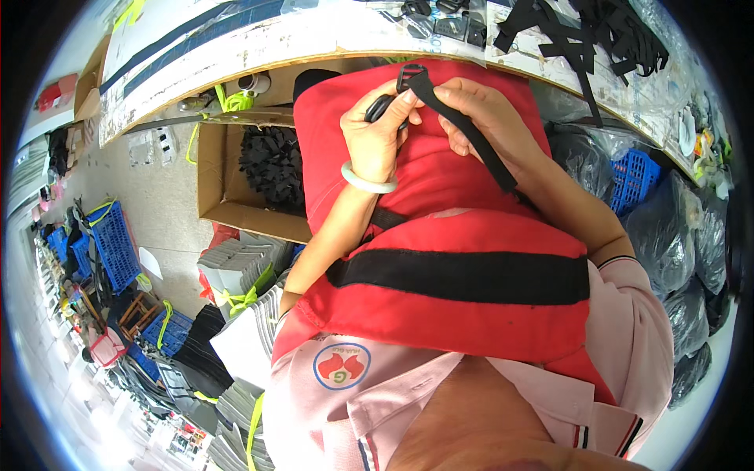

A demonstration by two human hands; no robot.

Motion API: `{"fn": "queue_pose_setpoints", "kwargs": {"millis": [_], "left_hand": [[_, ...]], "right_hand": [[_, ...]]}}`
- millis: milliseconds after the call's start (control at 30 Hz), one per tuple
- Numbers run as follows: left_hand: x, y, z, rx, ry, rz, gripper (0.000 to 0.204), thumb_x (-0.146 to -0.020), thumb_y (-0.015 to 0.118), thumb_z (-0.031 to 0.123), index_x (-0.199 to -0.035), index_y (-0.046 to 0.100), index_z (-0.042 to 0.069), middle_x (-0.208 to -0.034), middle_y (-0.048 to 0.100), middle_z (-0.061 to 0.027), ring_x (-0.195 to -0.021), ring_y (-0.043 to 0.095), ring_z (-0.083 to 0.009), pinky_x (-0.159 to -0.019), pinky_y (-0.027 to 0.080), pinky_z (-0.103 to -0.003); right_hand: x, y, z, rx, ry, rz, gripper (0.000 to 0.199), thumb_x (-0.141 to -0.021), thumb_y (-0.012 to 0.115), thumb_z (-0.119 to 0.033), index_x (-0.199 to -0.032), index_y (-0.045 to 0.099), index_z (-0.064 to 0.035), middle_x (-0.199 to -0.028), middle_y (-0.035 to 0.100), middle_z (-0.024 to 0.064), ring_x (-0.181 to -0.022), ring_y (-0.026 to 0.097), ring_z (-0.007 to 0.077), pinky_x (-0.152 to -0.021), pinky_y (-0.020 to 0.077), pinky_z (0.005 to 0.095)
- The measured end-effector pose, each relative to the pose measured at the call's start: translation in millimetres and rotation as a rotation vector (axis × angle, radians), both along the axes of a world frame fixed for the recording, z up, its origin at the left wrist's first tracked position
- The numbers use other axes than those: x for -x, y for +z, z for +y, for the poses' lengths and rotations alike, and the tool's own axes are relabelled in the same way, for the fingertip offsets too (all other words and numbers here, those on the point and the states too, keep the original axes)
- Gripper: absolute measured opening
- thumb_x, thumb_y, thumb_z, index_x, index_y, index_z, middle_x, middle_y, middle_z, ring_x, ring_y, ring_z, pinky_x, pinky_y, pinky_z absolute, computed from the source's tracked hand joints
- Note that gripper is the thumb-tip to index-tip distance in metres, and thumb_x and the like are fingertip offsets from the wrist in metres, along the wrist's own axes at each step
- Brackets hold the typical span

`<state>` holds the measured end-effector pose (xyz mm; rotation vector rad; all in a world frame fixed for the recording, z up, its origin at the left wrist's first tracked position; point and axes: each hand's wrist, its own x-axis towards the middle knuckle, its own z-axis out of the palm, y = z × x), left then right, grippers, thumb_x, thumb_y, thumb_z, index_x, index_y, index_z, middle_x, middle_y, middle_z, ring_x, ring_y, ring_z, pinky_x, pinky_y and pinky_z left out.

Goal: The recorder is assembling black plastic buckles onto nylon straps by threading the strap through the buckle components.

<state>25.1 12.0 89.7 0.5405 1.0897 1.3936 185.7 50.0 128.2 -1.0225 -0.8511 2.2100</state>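
Below the cluttered table (314, 39), we pinch a limp black webbing strap (471, 137) over the soft red vest (440, 235), left hand (377, 133) fingers clamped on its buckle (410, 76), right hand (487, 114) fingers gripping the strap beside it.

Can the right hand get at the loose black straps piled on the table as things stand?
Probably not at once: the right hand is pinching the black strap with its buckle, which the left hand also grips. The pile of straps lies unblocked on the table.
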Motion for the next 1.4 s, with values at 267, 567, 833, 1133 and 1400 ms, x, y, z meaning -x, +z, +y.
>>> {"fn": "queue_pose_setpoints", "kwargs": {"millis": [267,567,833,1133,1400], "left_hand": [[6,-15,3,-0.159,0.132,0.233,0.017,-0.080,0.070,-0.004,-0.097,0.069,-0.003,-0.081,0.065,-0.0061,-0.061,0.056,-0.0076,-0.055,0.045,-0.019],[11,-23,0,-0.332,0.195,0.514,0.016,-0.080,0.068,-0.006,-0.095,0.069,-0.004,-0.078,0.062,-0.0037,-0.063,0.054,-0.0068,-0.056,0.043,-0.020],[13,-28,-4,-0.534,0.137,0.790,0.019,-0.077,0.070,-0.006,-0.096,0.068,-0.004,-0.084,0.067,-0.0128,-0.073,0.062,-0.0169,-0.067,0.050,-0.027],[38,-25,-11,0.221,-0.136,-0.315,0.022,-0.090,0.062,0.012,-0.099,0.063,-0.008,-0.075,0.065,-0.0124,-0.045,0.047,-0.0089,-0.036,0.032,-0.019],[26,-5,-6,0.083,-0.022,-0.062,0.018,-0.085,0.068,0.008,-0.096,0.067,-0.006,-0.062,0.063,-0.0101,-0.040,0.042,-0.0053,-0.036,0.027,-0.018]], "right_hand": [[18,-5,2,-0.072,-0.080,0.099,0.024,-0.096,0.054,-0.025,-0.101,0.055,-0.0008,-0.078,0.060,0.0043,-0.059,0.053,0.0065,-0.056,0.0461,0.0212],[21,-17,-5,-0.044,-0.187,0.112,0.025,-0.096,0.055,-0.023,-0.107,0.053,-0.0012,-0.080,0.059,0.0045,-0.064,0.055,0.0094,-0.060,0.0475,0.0229],[23,-37,5,-0.045,-0.119,0.184,0.029,-0.097,0.053,-0.023,-0.115,0.053,0.0007,-0.084,0.060,0.0053,-0.067,0.055,0.0099,-0.064,0.0482,0.0239],[23,-48,5,-0.489,0.072,-0.129,0.017,-0.091,0.062,-0.013,-0.102,0.065,-0.0004,-0.090,0.063,0.0017,-0.079,0.060,0.0105,-0.075,0.0473,0.0219],[19,-7,-1,-1.054,-0.120,-0.348,0.008,-0.088,0.065,-0.010,-0.090,0.065,-0.0026,-0.080,0.058,-0.0006,-0.071,0.050,0.0054,-0.065,0.0409,0.0200]]}}
